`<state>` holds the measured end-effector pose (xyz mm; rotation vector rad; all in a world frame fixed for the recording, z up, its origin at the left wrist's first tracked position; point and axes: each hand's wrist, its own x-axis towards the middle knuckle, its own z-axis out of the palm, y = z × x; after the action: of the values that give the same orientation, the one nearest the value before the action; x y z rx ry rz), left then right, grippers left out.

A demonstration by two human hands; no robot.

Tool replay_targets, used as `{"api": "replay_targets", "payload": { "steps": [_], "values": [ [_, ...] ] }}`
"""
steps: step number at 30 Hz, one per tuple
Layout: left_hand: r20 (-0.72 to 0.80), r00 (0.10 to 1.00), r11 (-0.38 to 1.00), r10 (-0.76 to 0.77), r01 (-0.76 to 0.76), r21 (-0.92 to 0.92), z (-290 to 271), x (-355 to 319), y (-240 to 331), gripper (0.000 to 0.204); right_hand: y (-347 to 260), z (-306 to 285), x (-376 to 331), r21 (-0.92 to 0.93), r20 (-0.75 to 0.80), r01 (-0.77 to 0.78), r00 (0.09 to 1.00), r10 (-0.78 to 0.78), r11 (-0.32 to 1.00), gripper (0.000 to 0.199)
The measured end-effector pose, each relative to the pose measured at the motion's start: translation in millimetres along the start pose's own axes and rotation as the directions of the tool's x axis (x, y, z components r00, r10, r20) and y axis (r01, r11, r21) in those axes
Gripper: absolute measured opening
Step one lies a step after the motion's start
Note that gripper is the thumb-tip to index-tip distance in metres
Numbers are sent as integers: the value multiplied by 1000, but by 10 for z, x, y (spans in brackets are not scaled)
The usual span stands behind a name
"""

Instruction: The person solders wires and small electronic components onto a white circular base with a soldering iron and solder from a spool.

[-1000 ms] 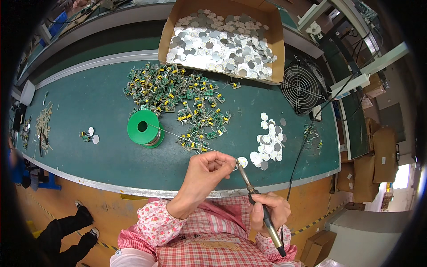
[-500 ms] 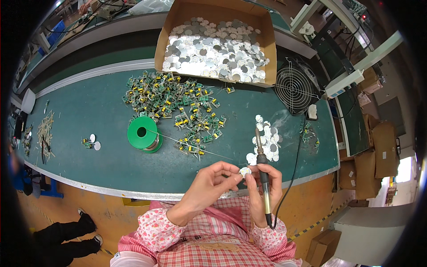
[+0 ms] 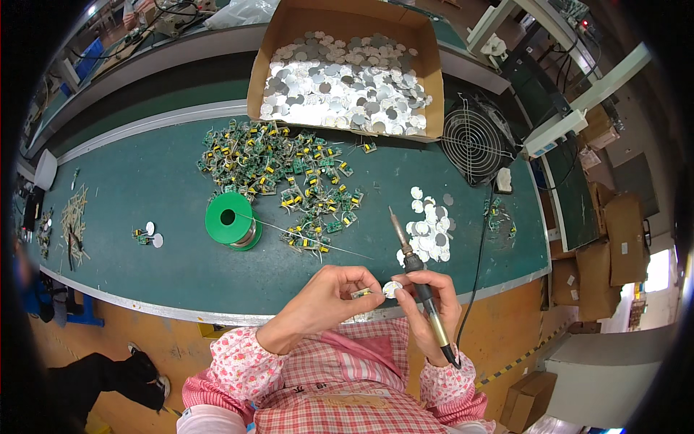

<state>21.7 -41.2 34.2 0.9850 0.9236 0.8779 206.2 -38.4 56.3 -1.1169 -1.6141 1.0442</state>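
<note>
Close to the table's front edge, both my hands are nearly together. My left hand (image 3: 312, 302) pinches a small circuit board (image 3: 361, 294) with a yellow part on it, mostly covered by the fingers. In my right hand (image 3: 428, 318) lies a soldering iron (image 3: 431, 307), its tip pointing up and away to the left. The same hand's thumb and fingertips hold a round white disc (image 3: 392, 289) beside the board. Whether disc and board touch is too small to tell. Just beyond the right hand, loose white discs (image 3: 431, 233) lie in a heap.
A green solder spool (image 3: 230, 219) stands left of centre, its wire stretching right. Behind it spreads a pile of circuit boards (image 3: 253, 163). A cardboard box (image 3: 435, 87) of discs sits at the back, near a black fan (image 3: 477, 141). The iron's cable (image 3: 480, 267) crosses the right side.
The soldering iron's tip has swung left. The disc, earlier between both hands' fingertips, is now in the right hand's, and the board shows in the left hand, which has shifted slightly left.
</note>
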Motion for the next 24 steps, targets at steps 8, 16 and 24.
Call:
{"api": "replay_targets", "payload": {
  "steps": [8,16,24],
  "values": [
    [27,999,996,26,-28,82,-21,-1,32,8,13,1,16,41,33,9,999,-11,999,25],
    [-18,999,980,46,-42,192,-19,-7,15,12,12,0,25,10,49,13,999,-13,1000,25],
    [-97,986,939,134,-96,330,-7,11,-25,15,65,-21,66,-86,88,71,994,-64,994,25]
  ]
}}
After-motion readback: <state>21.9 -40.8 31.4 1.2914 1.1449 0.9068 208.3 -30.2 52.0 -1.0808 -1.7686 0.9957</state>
